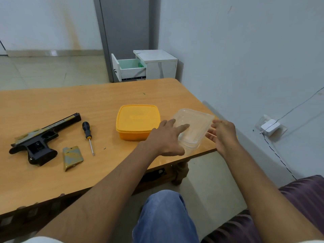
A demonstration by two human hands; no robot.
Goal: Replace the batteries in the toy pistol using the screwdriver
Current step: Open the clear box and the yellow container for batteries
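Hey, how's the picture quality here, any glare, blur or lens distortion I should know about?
Head view: wide-angle bend, the table edge curves; soft indoor light, with only faint shadows under the toy pistol and screwdriver; a mild sheen on the tabletop near the clear container, whose outline is hard to read; slight softness on the right hand.

Clear container's (192,128) contents indistinct; tiny speck (104,148), perhaps 1 screw.

Bare forearms (98,195), white sleeve edge (40,240), blue jeans (164,216)
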